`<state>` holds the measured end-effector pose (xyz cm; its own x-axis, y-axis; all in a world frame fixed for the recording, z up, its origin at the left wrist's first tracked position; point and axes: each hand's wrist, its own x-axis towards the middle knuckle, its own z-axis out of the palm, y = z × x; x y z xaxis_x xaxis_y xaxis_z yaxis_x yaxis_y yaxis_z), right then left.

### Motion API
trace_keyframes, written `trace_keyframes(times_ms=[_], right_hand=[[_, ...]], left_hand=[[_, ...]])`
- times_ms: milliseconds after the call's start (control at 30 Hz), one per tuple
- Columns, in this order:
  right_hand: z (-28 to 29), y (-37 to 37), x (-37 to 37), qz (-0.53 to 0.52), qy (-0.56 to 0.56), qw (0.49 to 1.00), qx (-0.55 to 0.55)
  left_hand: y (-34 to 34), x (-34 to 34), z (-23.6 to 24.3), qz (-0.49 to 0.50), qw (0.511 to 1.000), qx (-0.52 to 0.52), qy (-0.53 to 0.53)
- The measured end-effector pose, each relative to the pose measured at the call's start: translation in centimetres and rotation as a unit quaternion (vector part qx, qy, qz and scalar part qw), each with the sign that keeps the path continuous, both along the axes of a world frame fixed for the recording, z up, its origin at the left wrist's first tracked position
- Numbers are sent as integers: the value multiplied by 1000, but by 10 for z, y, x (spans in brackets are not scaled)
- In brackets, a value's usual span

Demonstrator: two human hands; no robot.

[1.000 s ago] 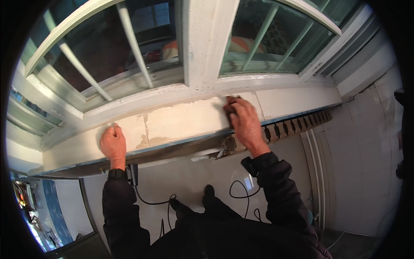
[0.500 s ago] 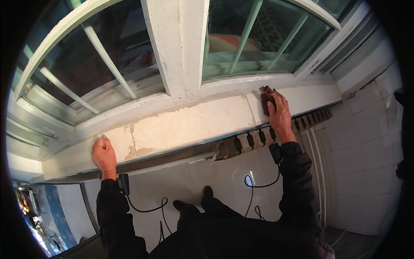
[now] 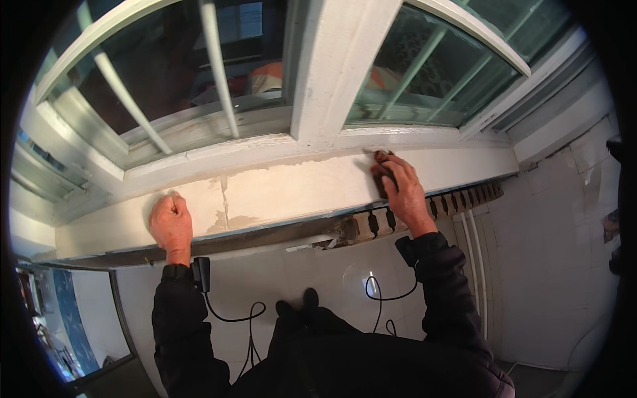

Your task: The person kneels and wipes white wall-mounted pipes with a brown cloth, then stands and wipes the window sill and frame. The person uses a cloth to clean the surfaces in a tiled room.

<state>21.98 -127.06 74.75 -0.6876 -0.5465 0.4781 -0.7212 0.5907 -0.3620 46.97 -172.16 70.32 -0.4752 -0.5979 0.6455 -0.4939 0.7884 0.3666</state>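
My right hand (image 3: 403, 189) is pressed down on a dark brown cloth (image 3: 383, 174), which lies bunched on the pale tiled windowsill (image 3: 298, 186) right of the window post. Its fingers curl over the cloth, near the back edge of the sill. Toward the left end of the same sill my left hand (image 3: 171, 222) rests as a fist, with nothing visible in it. Between the hands, a jagged crack (image 3: 224, 196) and rough grey patches mark the sill's surface.
White window frames with a thick post (image 3: 325, 73) and bars (image 3: 219, 66) rise behind the sill. Below its front edge runs a ribbed radiator (image 3: 458, 199) with pipes (image 3: 474, 265). Black cables (image 3: 249, 318) hang from devices at both wrists. A tiled wall (image 3: 544, 252) stands at right.
My right hand has slid the cloth leftward along the sill. The left fist stays near the sill's left end. The whole view has shifted, with the window post now farther right.
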Motion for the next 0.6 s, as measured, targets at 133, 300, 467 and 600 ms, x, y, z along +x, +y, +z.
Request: trace_keyframes(times_ms=[133,300,467,600], right_hand=[[-9,-19,13,-20,24,999,-4],[-10,-111,69,114,16,993,-15],[-4,-173,105,183,22,982,-36],[-3,-150,95,198,30,980,5]], left_hand=[[1,-1,1,4,1000,-17,1],[4,-1,4,-3,1000,-15,5],[3,-1,6,-10,1000,-22,10],[3,0,6,-20,1000,-22,8]])
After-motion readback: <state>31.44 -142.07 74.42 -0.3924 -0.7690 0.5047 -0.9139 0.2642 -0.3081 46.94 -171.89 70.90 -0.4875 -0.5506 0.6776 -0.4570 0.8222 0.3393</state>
